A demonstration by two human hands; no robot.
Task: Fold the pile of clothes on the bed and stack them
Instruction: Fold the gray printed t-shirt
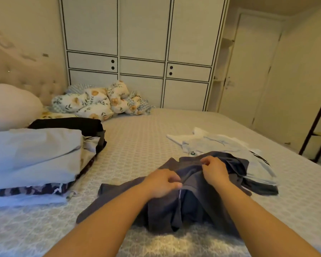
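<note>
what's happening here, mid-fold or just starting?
Just starting this one, it seems. A person has both hands on a dark grey garment, still crumpled on the bed: the left hand and right hand each pinch its fabric. A stack of folded clothes sits to the left; pale unfolded clothes lie to the right, partly under the grey one.

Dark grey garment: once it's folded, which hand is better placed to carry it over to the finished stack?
Left, probably. The folded stack lies on the left side of the bed, nearer the left hand. Both hands pinch the dark grey garment; the right hand would have to cross over.
</note>
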